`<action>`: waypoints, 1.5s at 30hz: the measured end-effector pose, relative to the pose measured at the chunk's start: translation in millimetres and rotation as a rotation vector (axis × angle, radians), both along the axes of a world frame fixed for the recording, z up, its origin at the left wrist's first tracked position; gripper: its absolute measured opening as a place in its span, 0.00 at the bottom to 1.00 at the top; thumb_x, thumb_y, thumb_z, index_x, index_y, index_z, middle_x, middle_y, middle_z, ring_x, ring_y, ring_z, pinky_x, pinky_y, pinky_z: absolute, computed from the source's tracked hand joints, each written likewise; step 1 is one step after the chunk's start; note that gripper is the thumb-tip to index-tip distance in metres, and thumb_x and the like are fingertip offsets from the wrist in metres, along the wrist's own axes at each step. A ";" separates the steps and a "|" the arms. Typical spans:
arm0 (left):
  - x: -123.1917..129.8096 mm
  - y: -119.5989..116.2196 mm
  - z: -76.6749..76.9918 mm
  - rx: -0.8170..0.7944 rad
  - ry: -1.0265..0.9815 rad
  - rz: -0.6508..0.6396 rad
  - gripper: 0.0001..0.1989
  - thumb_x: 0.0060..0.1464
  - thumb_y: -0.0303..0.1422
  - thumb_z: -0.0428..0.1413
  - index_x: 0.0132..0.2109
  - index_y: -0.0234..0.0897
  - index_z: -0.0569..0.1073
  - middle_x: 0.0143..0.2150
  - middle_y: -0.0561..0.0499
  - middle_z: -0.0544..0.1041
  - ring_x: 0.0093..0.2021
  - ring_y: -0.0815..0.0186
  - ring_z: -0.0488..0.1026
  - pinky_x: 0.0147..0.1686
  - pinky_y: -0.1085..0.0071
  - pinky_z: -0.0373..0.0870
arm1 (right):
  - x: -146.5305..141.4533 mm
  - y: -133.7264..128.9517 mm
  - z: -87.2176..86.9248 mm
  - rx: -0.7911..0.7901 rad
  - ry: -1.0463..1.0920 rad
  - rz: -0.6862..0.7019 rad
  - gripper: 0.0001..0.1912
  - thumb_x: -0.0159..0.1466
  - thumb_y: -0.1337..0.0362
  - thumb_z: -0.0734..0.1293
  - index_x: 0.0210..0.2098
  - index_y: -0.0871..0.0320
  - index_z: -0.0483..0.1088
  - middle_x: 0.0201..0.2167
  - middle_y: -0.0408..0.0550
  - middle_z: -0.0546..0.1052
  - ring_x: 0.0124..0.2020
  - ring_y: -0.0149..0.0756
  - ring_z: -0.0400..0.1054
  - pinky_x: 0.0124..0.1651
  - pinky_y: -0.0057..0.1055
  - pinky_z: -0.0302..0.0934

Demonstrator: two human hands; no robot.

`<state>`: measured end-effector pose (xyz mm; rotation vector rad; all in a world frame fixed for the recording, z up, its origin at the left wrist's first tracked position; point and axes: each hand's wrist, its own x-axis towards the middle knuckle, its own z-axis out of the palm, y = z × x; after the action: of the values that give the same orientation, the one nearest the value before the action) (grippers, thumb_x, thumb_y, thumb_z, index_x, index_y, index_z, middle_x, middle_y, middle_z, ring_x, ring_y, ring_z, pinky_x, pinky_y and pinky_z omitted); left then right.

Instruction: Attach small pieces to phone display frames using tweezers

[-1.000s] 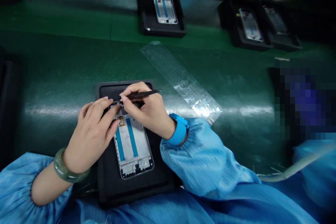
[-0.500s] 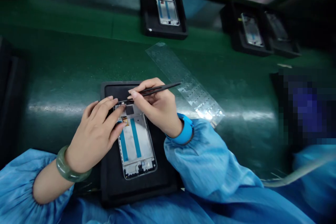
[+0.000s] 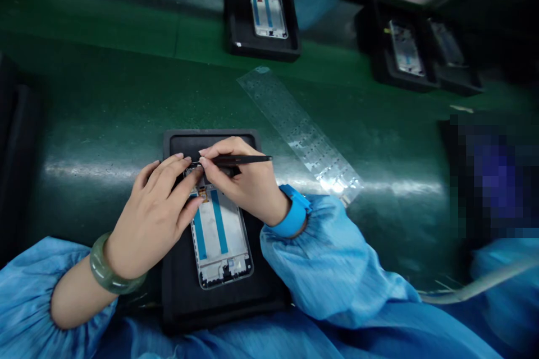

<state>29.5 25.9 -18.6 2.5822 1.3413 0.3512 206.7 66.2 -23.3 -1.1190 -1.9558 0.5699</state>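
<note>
Head view: a left hand (image 3: 151, 223) lies open, its fingers resting on the top end of a white-and-blue phone frame with a thin metal rim (image 3: 219, 238), set in a black rubbery tray (image 3: 269, 291) on the green table (image 3: 105, 106); a right hand (image 3: 246, 188) pinches slim black tweezers (image 3: 248, 160) at that end. The frame looks light and stiff yet fragile; its rim seems the safest hold.

The upper end of the phone frame (image 3: 219, 235) is partly hidden by the left hand (image 3: 154, 216), the tips of the tweezers (image 3: 246, 160) are too small to be made out, and a pixelated object (image 3: 488, 179) at the right is blurred beyond recognition.
</note>
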 end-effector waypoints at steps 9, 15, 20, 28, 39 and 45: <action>0.3 0.2 -0.1 0.012 0.005 0.005 0.19 0.60 0.34 0.47 0.57 0.32 0.64 0.56 0.39 0.66 0.61 0.53 0.59 0.55 0.53 0.60 | -2.1 -0.2 0.9 0.037 -0.061 0.005 0.02 0.62 0.68 0.64 0.34 0.56 0.65 0.33 0.41 0.75 0.36 0.27 0.71 0.39 0.24 0.65; 1.9 0.2 1.2 0.025 0.001 0.005 0.18 0.60 0.33 0.47 0.56 0.32 0.65 0.56 0.39 0.66 0.60 0.53 0.60 0.54 0.52 0.62 | -2.2 1.0 3.9 0.009 -0.054 -0.006 0.01 0.62 0.68 0.64 0.34 0.56 0.66 0.33 0.41 0.75 0.36 0.28 0.71 0.39 0.24 0.65; 4.7 -1.0 3.7 0.027 0.024 0.029 0.19 0.60 0.33 0.48 0.55 0.29 0.66 0.55 0.37 0.67 0.59 0.51 0.61 0.54 0.53 0.63 | -8.0 1.9 5.3 -0.044 -0.044 -0.006 0.02 0.62 0.66 0.63 0.35 0.58 0.66 0.34 0.43 0.74 0.35 0.28 0.71 0.40 0.25 0.66; 3.1 -2.1 2.6 0.039 0.028 0.034 0.20 0.60 0.34 0.48 0.57 0.31 0.65 0.55 0.38 0.67 0.59 0.52 0.62 0.54 0.54 0.64 | -2.0 2.9 5.6 -0.134 0.087 -0.092 0.01 0.61 0.68 0.63 0.32 0.57 0.64 0.30 0.41 0.72 0.28 0.26 0.70 0.31 0.23 0.67; 2.4 -4.2 -1.4 0.111 0.049 0.020 0.19 0.60 0.34 0.47 0.56 0.31 0.65 0.57 0.38 0.67 0.60 0.53 0.61 0.54 0.55 0.64 | -5.1 0.6 1.6 0.059 -0.141 0.019 0.03 0.62 0.68 0.60 0.33 0.58 0.65 0.31 0.45 0.73 0.34 0.30 0.69 0.38 0.26 0.65; -1.7 -6.7 -18.4 0.262 0.077 -0.019 0.18 0.61 0.34 0.44 0.55 0.31 0.66 0.57 0.38 0.68 0.60 0.51 0.61 0.53 0.51 0.64 | -4.4 1.4 -3.0 0.112 -0.178 0.022 0.03 0.62 0.67 0.60 0.34 0.58 0.65 0.31 0.46 0.74 0.33 0.30 0.70 0.36 0.25 0.65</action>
<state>27.8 19.2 -36.9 2.8466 1.3776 0.4562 202.3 67.6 -26.3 -1.1114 -2.1269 0.3773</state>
